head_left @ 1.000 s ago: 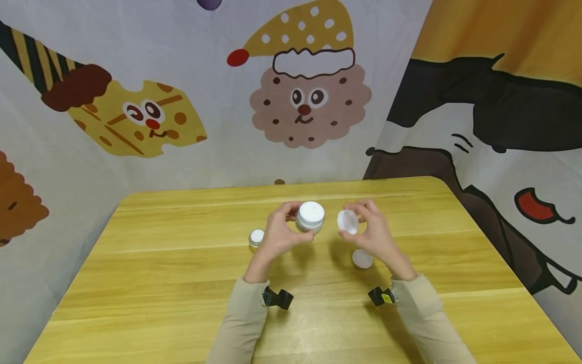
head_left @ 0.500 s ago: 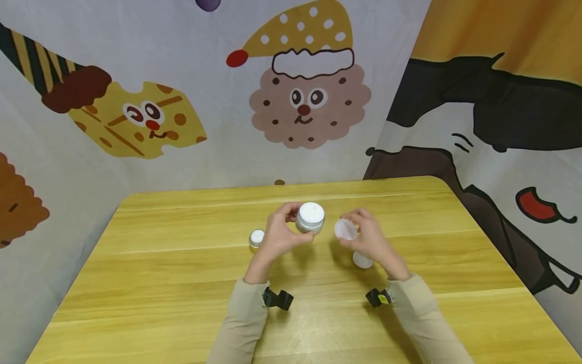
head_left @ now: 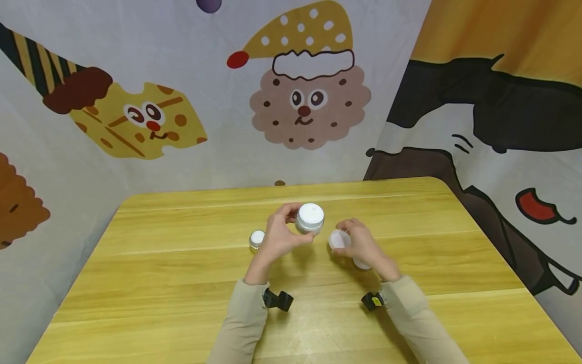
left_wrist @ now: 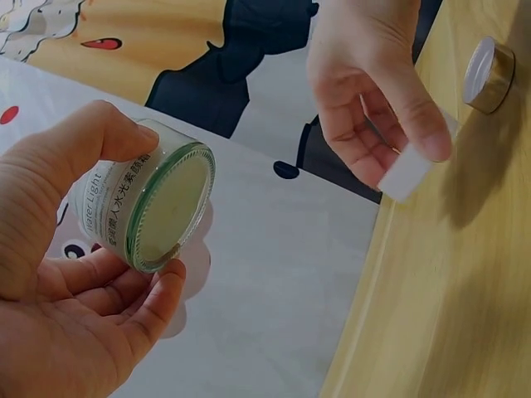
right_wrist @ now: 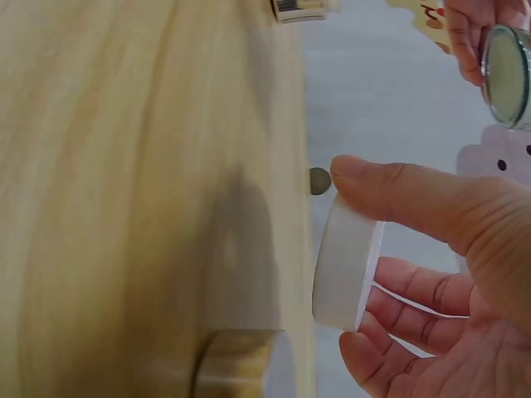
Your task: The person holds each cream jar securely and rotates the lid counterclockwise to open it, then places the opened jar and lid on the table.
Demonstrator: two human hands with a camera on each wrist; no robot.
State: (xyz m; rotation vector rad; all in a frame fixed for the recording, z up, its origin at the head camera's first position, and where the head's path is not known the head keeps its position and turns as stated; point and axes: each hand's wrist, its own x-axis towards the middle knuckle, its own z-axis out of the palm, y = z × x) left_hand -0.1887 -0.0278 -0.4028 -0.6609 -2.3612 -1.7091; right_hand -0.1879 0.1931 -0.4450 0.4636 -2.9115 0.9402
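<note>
My left hand [head_left: 279, 235] grips a glass cream jar [left_wrist: 158, 199] above the table, thumb on one side and fingers on the other. Printed lettering runs along its side, and its white top [head_left: 311, 215] faces up in the head view. Off to the right, my right hand [head_left: 364, 247] pinches a shallow white lid [right_wrist: 344, 265] by its edge, apart from the jar and above the tabletop. Close beneath that hand lies a gold-sided lid [left_wrist: 489, 75] with a white inside, partly covered by the hand in the head view.
A smaller jar [head_left: 256, 237] with a white top stands on the wooden table [head_left: 159, 283], just left of my left hand. Behind the table's far edge hangs a cloth [head_left: 218, 167] printed with cartoon figures.
My right hand has come down and slightly left with the white lid, now partly covering the gold-sided lid. The left hand and the jar have hardly moved.
</note>
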